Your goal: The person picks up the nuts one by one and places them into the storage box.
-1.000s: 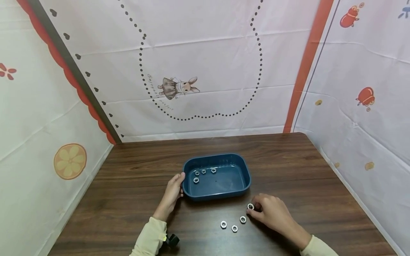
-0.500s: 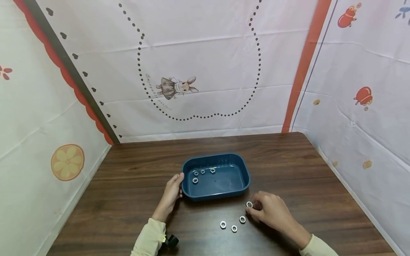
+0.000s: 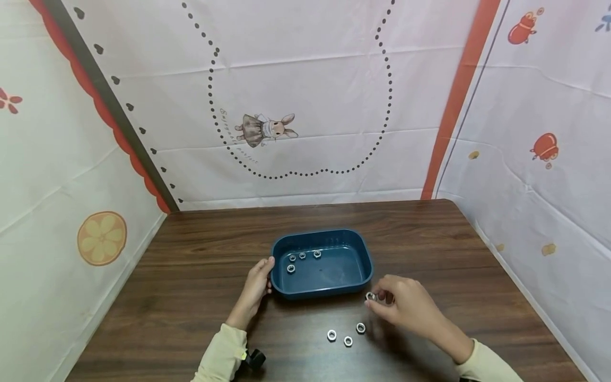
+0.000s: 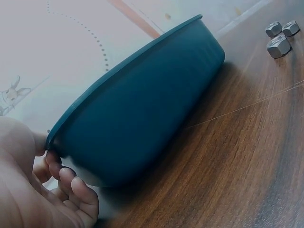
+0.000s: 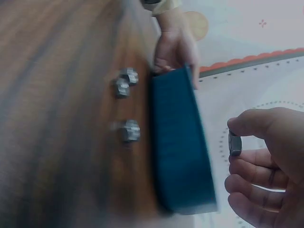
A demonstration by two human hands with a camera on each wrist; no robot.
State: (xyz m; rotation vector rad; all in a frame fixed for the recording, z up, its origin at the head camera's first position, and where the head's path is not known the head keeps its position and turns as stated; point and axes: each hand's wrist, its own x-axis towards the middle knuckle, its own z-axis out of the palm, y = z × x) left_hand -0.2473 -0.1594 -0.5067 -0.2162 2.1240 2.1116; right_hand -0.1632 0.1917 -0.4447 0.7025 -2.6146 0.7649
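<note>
A dark blue rectangular tray [image 3: 334, 291] stands on the table, with several metal hex nuts [image 3: 291, 269] lying in its left part. My left hand [image 3: 255, 289] grips the tray's left end, thumb on the rim and fingers below it, as the left wrist view also shows. Just off the tray's near right corner, my right hand [image 3: 406, 305] pinches one hex nut [image 5: 235, 144] between thumb and fingertip. That nut is raised off the table. Three more nuts, one of them the nearest nut [image 3: 348, 341], lie on the wood in front of the tray.
The brown wooden table [image 3: 205, 249] meets a white printed cloth [image 3: 324, 95] at its back and sides. A black device [image 3: 255, 359] is strapped at the left sleeve [image 3: 221, 353]. The right wrist view is partly blurred.
My right hand has lifted the pinched nut and carried it slightly away from me, nearer the tray's corner. My left hand and the tray have stayed in place.
</note>
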